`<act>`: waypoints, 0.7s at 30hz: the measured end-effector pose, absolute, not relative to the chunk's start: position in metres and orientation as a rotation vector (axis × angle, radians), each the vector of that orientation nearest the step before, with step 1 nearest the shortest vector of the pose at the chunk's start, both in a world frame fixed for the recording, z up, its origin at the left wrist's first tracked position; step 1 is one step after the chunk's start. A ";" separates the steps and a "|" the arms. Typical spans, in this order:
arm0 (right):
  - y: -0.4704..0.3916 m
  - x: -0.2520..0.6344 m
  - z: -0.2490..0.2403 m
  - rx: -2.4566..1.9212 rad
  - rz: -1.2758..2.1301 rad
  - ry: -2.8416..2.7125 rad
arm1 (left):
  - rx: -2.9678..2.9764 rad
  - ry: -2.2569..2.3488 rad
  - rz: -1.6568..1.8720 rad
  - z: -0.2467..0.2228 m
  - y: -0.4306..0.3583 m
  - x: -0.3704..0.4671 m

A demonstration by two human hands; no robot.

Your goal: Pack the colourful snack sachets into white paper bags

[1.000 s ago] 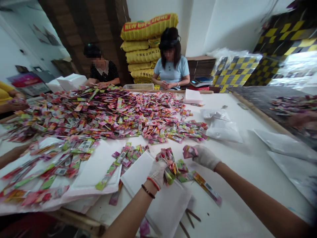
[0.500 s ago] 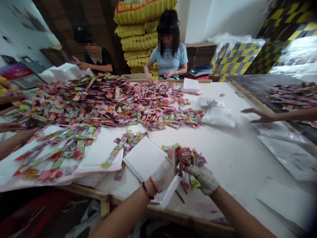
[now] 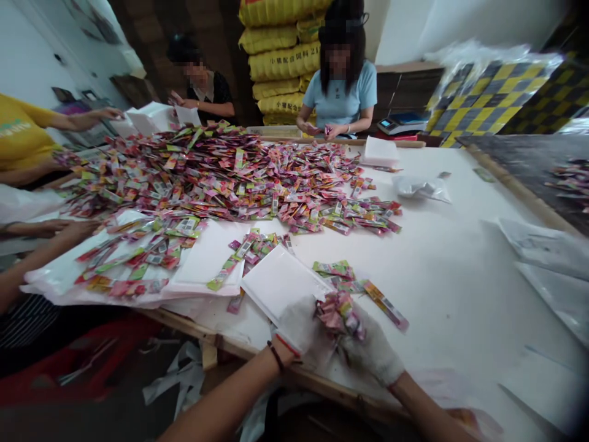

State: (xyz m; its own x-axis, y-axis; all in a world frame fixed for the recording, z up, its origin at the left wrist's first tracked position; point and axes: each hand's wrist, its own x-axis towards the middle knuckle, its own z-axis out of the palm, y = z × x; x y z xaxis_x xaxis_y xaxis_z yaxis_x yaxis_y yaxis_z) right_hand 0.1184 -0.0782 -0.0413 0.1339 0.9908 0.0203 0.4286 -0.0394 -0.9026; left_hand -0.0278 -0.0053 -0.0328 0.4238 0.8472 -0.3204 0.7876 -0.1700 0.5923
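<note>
A bunch of small colourful snack packets point(image 3: 339, 314) is gathered between both my hands, low over the near edge of the table. My left hand point(image 3: 300, 325), in a whitish work glove, is closed round the bunch's left side. My right hand point(image 3: 373, 347), gloved too, grips it from the right; some of its fingers are hidden. Just beyond my left hand lies a white padded envelope point(image 3: 283, 282). A few loose packets point(image 3: 335, 269) rest past my hands, and a single long orange-and-purple packet point(image 3: 385, 305) lies to the right.
A large heap of packets point(image 3: 221, 178) spreads across the far left. More packets lie on white sheets point(image 3: 205, 248) at left. A clear plastic bag point(image 3: 422, 188) and flat bags point(image 3: 547, 248) are on the right. Co-workers point(image 3: 343, 92) work across the table and at left.
The packet bunch has come nearer to me, held more compactly. A long packet now shows to its right. A co-worker's hand at right and one clear bag are gone; the view has turned left.
</note>
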 end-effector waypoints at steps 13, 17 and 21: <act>-0.050 0.115 -0.017 -1.875 0.734 -1.886 | 2.236 1.162 0.403 -0.013 0.001 -0.052; -0.050 0.108 -0.021 -2.079 0.606 -1.989 | 2.031 1.294 0.525 -0.001 -0.003 -0.031; -0.061 0.108 -0.029 -2.117 0.423 -2.175 | 2.070 1.458 0.511 -0.009 -0.011 -0.021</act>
